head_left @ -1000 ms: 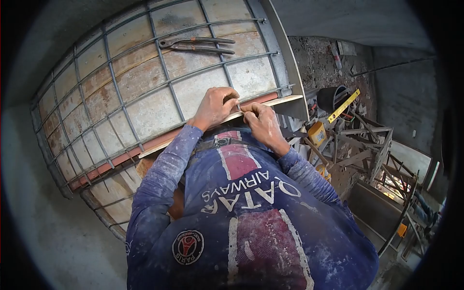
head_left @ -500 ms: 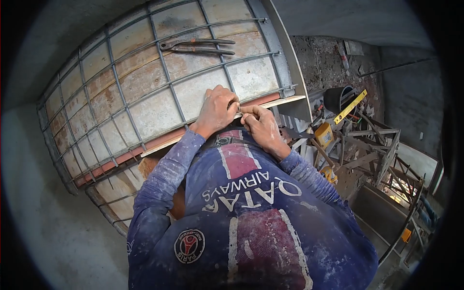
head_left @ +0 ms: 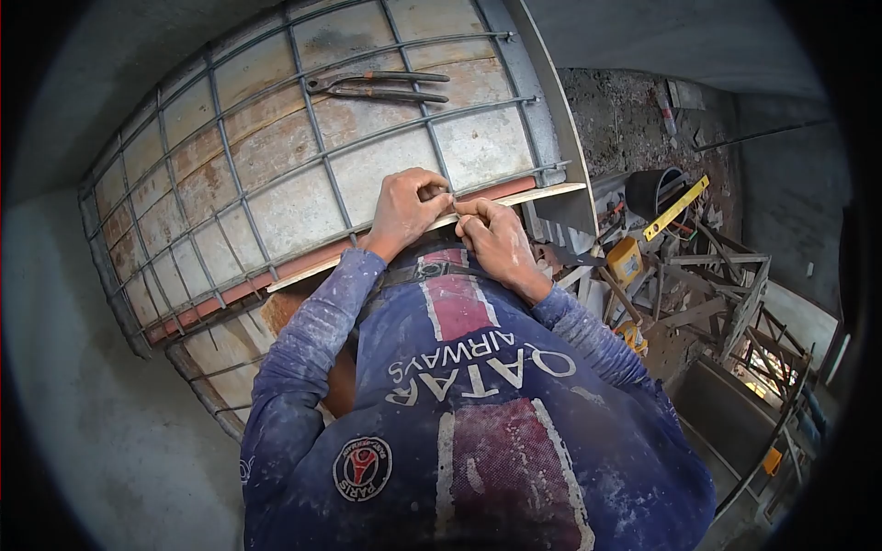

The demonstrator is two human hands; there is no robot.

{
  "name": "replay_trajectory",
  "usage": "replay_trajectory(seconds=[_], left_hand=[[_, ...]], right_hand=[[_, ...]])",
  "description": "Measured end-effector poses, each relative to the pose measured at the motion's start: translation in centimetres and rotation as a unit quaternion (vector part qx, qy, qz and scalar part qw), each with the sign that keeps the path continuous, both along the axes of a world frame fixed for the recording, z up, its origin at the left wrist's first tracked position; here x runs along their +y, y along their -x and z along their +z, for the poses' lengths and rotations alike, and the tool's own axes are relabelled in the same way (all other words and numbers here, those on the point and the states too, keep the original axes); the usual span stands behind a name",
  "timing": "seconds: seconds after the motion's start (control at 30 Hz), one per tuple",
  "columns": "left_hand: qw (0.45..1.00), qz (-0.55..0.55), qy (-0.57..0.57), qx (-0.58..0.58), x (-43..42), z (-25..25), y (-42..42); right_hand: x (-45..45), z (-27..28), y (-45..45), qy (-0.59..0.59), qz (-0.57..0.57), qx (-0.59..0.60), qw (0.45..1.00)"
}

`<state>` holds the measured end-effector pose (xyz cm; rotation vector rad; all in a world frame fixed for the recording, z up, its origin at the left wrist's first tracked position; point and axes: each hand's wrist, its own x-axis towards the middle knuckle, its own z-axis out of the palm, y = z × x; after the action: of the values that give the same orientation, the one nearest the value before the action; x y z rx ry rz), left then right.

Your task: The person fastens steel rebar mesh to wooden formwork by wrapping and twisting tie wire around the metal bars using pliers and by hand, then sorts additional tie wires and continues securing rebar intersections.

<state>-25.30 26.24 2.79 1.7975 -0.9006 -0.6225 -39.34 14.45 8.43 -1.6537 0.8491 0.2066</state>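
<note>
My left hand [head_left: 404, 209] is at the near edge of a formwork panel [head_left: 478, 142], its thumb and fingers curled together in a pinch. Beside it, my right hand [head_left: 499, 241] is closed too, fingertips almost meeting those of the left. Whatever lies between the fingertips is too small to make out. A grid of steel rebar [head_left: 323, 154] covers the panel, and one bar runs down close to my left fingers. Tying pincers [head_left: 386, 95] with dark handles lie on the rebar, beyond my hands. Along the near edge runs a reddish strip [head_left: 505, 189].
At right, a yellow spirit level [head_left: 677, 208] leans by a black bucket [head_left: 646, 195]. A yellow container [head_left: 625, 261] stands below it. Wooden frames [head_left: 749, 303] and scattered rubble crowd the floor. An upright board [head_left: 556, 110] borders the panel's right end.
The view has shifted slightly. Both hands stay at the panel edge, with the left fingers curled a little differently. The pincers lie where they were.
</note>
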Motion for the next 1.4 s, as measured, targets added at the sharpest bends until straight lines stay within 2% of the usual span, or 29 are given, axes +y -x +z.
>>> replay_trajectory(seconds=[0.07, 0.17, 0.23, 0.3, 0.37, 0.43, 0.5, 0.53, 0.57, 0.67, 0.83, 0.93, 1.0, 1.1, 1.13, 1.17, 1.23, 1.27, 1.33, 1.37, 1.4], left_hand=[[1.000, 0.014, -0.017, 0.021, 0.0, 0.2, -0.2], [0.999, -0.006, -0.020, 0.037, -0.2, -0.1, -0.5], [1.000, -0.016, 0.014, 0.019, 0.0, -0.8, -0.6], [1.000, -0.017, 0.017, 0.018, 0.0, -1.4, -0.6], [0.999, -0.019, 0.021, 0.018, 0.0, -1.6, -0.7], [0.999, -0.008, 0.034, -0.002, 0.1, -1.4, -0.6], [0.999, 0.002, 0.021, 0.035, 0.1, -0.7, -0.7], [0.997, 0.006, 0.007, 0.071, 0.1, -0.4, -0.6], [0.997, 0.013, 0.008, 0.073, 0.2, -0.7, -0.6], [0.999, 0.028, 0.027, 0.034, 0.1, -1.6, -0.5], [0.998, 0.019, 0.027, 0.060, 0.2, -1.5, -0.4], [0.997, 0.030, 0.026, 0.061, 0.1, -1.7, -0.3], [0.997, 0.034, 0.034, 0.059, 0.0, -1.8, -0.2], [0.997, 0.034, 0.026, 0.066, 0.2, -1.3, -0.4], [0.997, 0.027, 0.014, 0.073, 0.2, -1.1, -0.4], [0.997, 0.029, 0.014, 0.075, 0.3, -1.2, -0.4], [0.997, 0.020, 0.026, 0.068, 0.2, -1.4, -0.4], [0.997, 0.017, 0.024, 0.064, 0.2, -1.5, -0.4], [0.997, 0.013, 0.026, 0.067, 0.2, -1.5, -0.4], [0.997, 0.007, 0.028, 0.069, 0.2, -1.5, -0.5], [0.997, 0.010, 0.029, 0.069, 0.2, -1.6, -0.6]], right_hand=[[0.0, 0.7, -0.4, -0.020, 0.009, 0.000, 1.000], [-0.5, 1.8, -0.9, 0.014, 0.068, -0.005, 0.998], [-1.3, 2.3, -1.8, -0.039, 0.123, -0.011, 0.992], [-2.7, 1.6, -2.1, -0.033, 0.160, -0.024, 0.986], [-3.9, 2.9, -3.3, 0.118, 0.360, -0.036, 0.925], [-4.4, 2.5, -4.0, 0.138, 0.383, -0.041, 0.913], [-4.3, 2.9, -4.7, 0.335, 0.446, -0.056, 0.828], [-4.1, 2.6, -4.8, 0.392, 0.419, -0.123, 0.810], [-4.3, 2.3, -5.0, 0.391, 0.426, -0.124, 0.807], [-5.6, 0.6, -5.6, 0.400, 0.526, -0.168, 0.731], [-6.0, -0.5, -6.3, 0.395, 0.562, -0.130, 0.715], [-5.9, -1.0, -6.5, 0.400, 0.537, -0.102, 0.736], [-5.6, -1.2, -6.7, 0.370, 0.482, -0.061, 0.792], [-6.2, -2.0, -7.3, 0.368, 0.490, -0.079, 0.786], [-5.9, -1.6, -7.3, 0.404, 0.487, -0.117, 0.766], [-5.9, -1.7, -7.6, 0.409, 0.483, -0.089, 0.769], [-6.2, -1.7, -7.9, 0.312, 0.439, -0.016, 0.843], [-6.1, -1.8, -8.1, 0.312, 0.441, -0.015, 0.842], [-6.1, -2.0, -8.6, 0.176, 0.256, 0.149, 0.939], [-6.2, -1.7, -8.8, 0.177, 0.258, 0.149, 0.938], [-6.4, -0.8, -9.2, 0.181, 0.319, 0.130, 0.921]])
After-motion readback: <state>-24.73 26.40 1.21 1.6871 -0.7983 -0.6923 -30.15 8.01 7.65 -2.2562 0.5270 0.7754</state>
